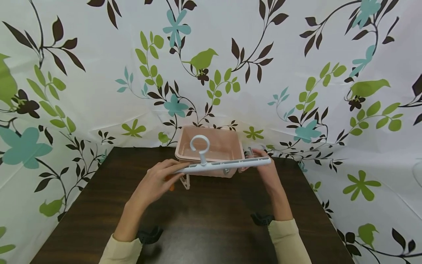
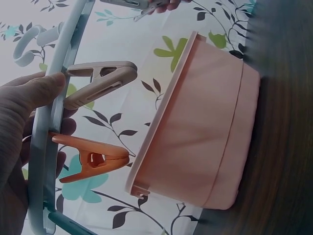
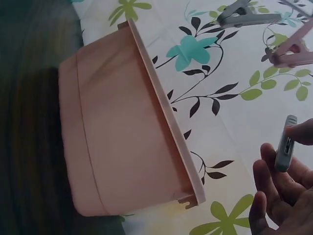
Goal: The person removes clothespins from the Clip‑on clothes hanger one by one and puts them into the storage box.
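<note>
My left hand grips one end of a pale blue-white clip hanger, its hook pointing up. From the bar near that hand hang a beige clothespin, an orange clothespin and a teal clothespin. At the hanger's other end, my right hand pinches a grey clothespin between thumb and fingers. Another grey clothespin and a pink clothespin show farther along. Whether the pinched clothespin is attached to the bar cannot be told.
Behind the hanger, a pink plastic bin stands on the dark wooden table near its back edge. A white sheet printed with leaves, flowers and birds rises behind and beside the table.
</note>
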